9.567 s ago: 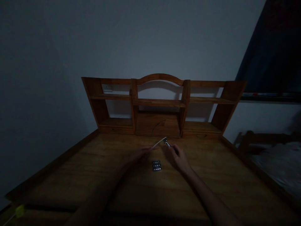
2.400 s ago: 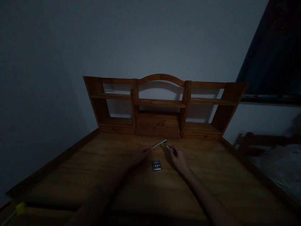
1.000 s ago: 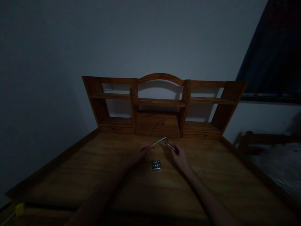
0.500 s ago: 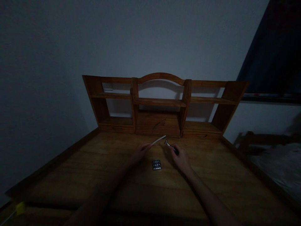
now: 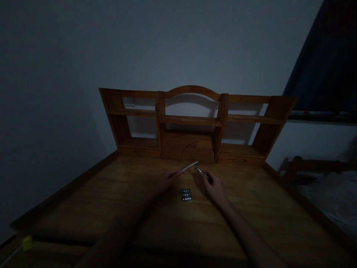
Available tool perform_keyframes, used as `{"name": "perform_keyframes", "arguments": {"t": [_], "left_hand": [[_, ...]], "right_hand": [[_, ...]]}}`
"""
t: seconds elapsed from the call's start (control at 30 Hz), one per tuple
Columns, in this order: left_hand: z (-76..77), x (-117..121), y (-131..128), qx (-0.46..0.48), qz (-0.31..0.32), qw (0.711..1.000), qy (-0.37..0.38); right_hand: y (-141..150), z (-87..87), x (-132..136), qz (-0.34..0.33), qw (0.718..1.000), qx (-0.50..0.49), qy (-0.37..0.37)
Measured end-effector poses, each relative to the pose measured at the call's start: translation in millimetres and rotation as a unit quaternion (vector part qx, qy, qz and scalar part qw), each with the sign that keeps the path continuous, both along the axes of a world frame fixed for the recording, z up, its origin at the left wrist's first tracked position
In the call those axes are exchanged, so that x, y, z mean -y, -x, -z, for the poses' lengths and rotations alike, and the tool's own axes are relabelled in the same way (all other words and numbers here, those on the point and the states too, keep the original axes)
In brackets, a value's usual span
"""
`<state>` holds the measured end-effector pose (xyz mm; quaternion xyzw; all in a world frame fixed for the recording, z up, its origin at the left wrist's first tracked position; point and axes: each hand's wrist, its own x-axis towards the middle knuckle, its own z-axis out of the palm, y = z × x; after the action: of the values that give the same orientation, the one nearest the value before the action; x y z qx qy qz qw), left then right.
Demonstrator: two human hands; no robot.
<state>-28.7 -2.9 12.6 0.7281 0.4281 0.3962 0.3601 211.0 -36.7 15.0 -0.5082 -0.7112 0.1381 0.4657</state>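
My left hand (image 5: 167, 178) is closed around the near end of a thin white stick (image 5: 189, 166), shaped like a toothbrush. Its far end points up and right, with something dark under the tip. A razor (image 5: 205, 175) with a silver neck and dark handle is gripped in my right hand (image 5: 215, 187). The razor's head lies close to the stick's tip; whether they touch I cannot tell. Between my forearms, a small dark case (image 5: 186, 194) with rows of shiny pieces rests on the wooden desk (image 5: 156, 223). Dim light hides finer detail.
A wooden shelf unit (image 5: 190, 120) stands along the back of the desk against the wall. Raised edges border both desk sides. A yellow piece on a white cord (image 5: 27, 243) is at the lower left. Dark curtain and bedding appear on the right.
The stick's tip and the razor's head are slightly closer together. The whole view has shifted a little; both hands keep their grip.
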Motion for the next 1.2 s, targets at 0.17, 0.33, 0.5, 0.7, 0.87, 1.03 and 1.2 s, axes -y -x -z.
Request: {"name": "perform_keyframes", "arguments": {"t": [0.17, 0.33, 0.5, 0.7, 0.87, 1.03, 1.2], "left_hand": [[5.9, -1.7, 0.5, 0.017, -0.011, 1.0, 0.012], [6.2, -2.3, -0.8, 0.011, -0.005, 1.0, 0.003], [4.3, -2.9, -0.9, 0.02, -0.02, 1.0, -0.008], [3.0, 0.6, -1.4, 0.004, -0.02, 1.0, 0.006], [-0.2, 1.2, -0.7, 0.001, -0.012, 1.0, 0.012], [2.8, -1.1, -0.1, 0.013, -0.016, 1.0, 0.002], [7.8, -4.2, 0.5, 0.006, 0.007, 1.0, -0.008]], "right_hand": [[-0.6, 4.0, -2.7, 0.017, 1.0, 0.0, 0.009], [-0.8, 3.4, -2.2, 0.021, 1.0, 0.0, 0.005], [-0.5, 3.2, -2.1, 0.021, 1.0, -0.008, 0.002], [-0.7, 3.8, -3.1, 0.028, 1.0, 0.003, 0.005], [-0.6, 3.1, -2.0, 0.03, 0.999, 0.011, -0.001], [-1.0, 3.5, -2.6, 0.024, 0.999, 0.023, 0.007], [-1.1, 4.0, -2.3, 0.018, 1.0, 0.023, -0.001]]}}
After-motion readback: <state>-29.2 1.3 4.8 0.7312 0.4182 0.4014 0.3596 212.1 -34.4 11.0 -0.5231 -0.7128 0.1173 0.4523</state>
